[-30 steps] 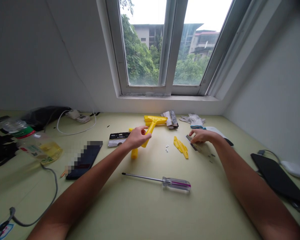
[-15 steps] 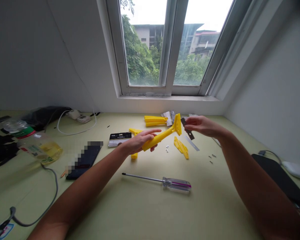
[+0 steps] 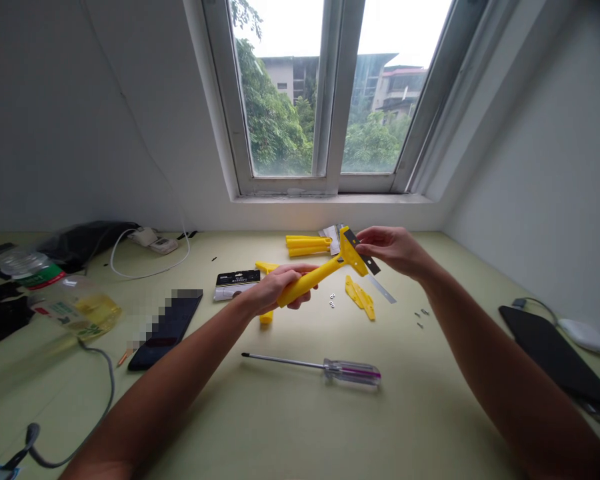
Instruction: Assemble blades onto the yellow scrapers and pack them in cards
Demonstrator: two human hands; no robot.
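My left hand (image 3: 273,291) is wrapped around the handle of a yellow scraper (image 3: 314,276), its wide head tilted up to the right. Between the fingers and thumb of my right hand (image 3: 395,249) is a dark slotted blade (image 3: 371,263), lying along the edge of the scraper head. Below the head, a thin silver blade (image 3: 384,291) rests on the table, beside yellow plates (image 3: 360,298) with holes. Small nuts (image 3: 332,304) lie to the left of these plates, and small screws (image 3: 420,325) to the right. Nearer to me is a screwdriver (image 3: 353,372) with a clear handle.
More yellow handles (image 3: 307,245) lie near the window wall. Behind my left hand are a yellow scraper part (image 3: 266,319) and a black-and-white package (image 3: 237,285). A phone (image 3: 167,333) and a tipped bottle (image 3: 75,307) are on the left; a black flat device (image 3: 555,353) is on the right.
My right hand has moved left with the dark blade, bringing it to the scraper head. The head has turned so that its broad face shows. The camera view has shifted slightly.
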